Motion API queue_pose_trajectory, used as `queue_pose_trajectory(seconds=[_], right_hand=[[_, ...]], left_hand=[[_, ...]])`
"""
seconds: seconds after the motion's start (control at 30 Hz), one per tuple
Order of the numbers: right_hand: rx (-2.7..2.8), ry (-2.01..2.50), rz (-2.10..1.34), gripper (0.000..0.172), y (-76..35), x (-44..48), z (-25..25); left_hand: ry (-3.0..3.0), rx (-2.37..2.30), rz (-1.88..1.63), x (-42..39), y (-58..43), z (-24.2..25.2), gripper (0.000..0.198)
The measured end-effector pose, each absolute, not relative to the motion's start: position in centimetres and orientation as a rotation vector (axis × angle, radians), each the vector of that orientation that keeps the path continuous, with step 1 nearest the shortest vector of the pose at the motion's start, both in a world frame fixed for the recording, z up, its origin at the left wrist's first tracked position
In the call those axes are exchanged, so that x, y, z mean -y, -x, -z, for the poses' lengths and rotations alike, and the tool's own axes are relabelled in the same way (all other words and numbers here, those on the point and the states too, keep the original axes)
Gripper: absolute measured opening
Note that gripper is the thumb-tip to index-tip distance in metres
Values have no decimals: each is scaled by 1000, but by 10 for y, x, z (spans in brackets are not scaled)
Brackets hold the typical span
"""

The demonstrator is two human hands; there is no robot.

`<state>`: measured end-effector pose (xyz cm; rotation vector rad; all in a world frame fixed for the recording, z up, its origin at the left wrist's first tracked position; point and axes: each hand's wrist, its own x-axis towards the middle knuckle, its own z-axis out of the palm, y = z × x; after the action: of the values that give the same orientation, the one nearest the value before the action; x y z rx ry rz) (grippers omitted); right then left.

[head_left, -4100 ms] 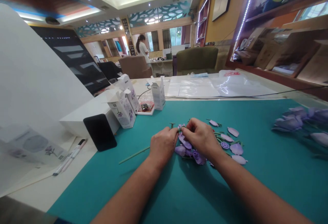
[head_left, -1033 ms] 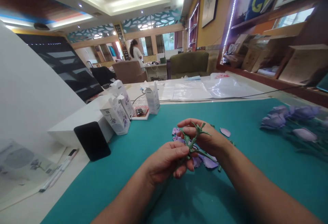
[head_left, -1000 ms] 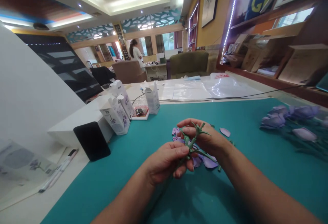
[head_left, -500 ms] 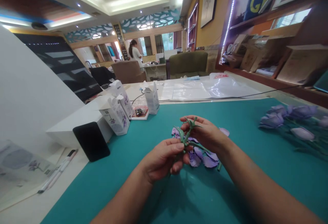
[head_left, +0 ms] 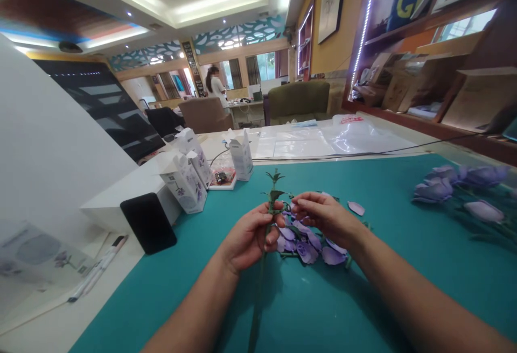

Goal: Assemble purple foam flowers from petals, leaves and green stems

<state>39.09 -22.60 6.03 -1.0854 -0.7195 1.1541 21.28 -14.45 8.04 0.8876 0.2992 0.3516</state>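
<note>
Green stem (head_left: 260, 284) more upright in the left hand (head_left: 251, 239) than before

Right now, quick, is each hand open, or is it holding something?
Left hand: closed, holding the long, thin, green leafy stem.
Right hand: half curled beside that stem; whether it pinches anything cannot be told.

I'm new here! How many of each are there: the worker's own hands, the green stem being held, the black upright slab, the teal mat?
Hands, left hand and right hand: 2
Held green stem: 1
Black slab: 1
Teal mat: 1
Total: 5
Purple petals overlap too much to count.
</note>
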Motion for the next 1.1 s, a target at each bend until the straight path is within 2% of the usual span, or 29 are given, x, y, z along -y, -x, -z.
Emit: queue_pose_trajectory(seconds=[0.23,0.6,0.97,1.1], right_hand=[[845,1101,-1142,32,-377,226,-63],[907,1170,-1025,30,-375,228,-65],[996,1176,-1014,32,-370,228,-67],[928,1287,-833,31,-396,230,-71]], left_hand=[[-923,-308,-347,146,-217,-76,24],[-1006,-422,-363,150,-221,-75,16],[-992,-448,-290,150,-222,-72,26],[-961,-419,-285,148,-222,-73,31]])
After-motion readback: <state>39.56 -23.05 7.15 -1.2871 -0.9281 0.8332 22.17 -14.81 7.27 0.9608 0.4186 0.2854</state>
